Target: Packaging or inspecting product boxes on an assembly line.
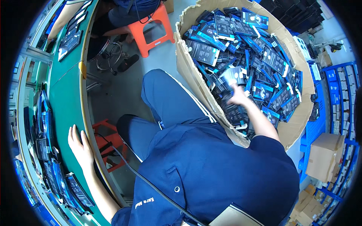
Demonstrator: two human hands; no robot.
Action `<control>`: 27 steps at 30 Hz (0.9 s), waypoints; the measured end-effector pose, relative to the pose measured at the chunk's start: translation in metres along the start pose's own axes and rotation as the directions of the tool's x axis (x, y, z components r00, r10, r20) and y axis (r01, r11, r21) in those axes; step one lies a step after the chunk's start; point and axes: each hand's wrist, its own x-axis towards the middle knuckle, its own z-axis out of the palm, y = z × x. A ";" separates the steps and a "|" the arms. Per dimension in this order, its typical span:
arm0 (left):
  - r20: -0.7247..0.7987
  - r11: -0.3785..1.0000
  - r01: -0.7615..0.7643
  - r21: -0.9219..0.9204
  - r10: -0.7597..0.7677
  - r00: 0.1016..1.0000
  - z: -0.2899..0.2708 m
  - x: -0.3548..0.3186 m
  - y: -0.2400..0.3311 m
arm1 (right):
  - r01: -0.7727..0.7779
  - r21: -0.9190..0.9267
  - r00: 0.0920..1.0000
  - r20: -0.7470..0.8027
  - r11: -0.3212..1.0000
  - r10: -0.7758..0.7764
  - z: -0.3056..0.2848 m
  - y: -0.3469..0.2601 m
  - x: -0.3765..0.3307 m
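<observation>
My left hand rests on the green tabletop near its edge, fingers stretched out and nothing in them. To my right stands a large open cardboard carton, heaped with flat black-and-blue retail boxes. My right hand reaches into the heap, its fingers closed on a flat retail box that is blurred and bright with glare. Part of these fingers is hidden behind the box.
More flat boxes lie along the table's left side. An orange stool bears a seated person ahead; another person's arm is over the far table. A red stool is beneath the table edge. Blue shelving and cartons stand right.
</observation>
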 end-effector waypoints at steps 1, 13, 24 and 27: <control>0.005 1.000 -0.005 0.004 0.005 1.000 0.000 0.000 0.000 | 0.013 0.064 0.997 -0.072 0.998 -0.008 -0.026 0.014 0.004; 0.018 1.000 -0.005 0.001 0.005 1.000 -0.001 -0.001 -0.004 | 0.471 0.198 0.873 -0.245 0.860 -0.422 -0.079 -0.035 -0.012; 0.025 1.000 -0.029 -0.002 0.029 0.999 0.000 -0.004 -0.008 | 0.357 0.251 0.927 -0.215 0.900 -0.307 0.006 0.007 0.002; 0.012 1.000 -0.001 0.026 0.001 1.000 0.001 -0.005 -0.008 | 0.256 0.707 0.937 -0.349 0.659 0.011 0.058 0.019 0.000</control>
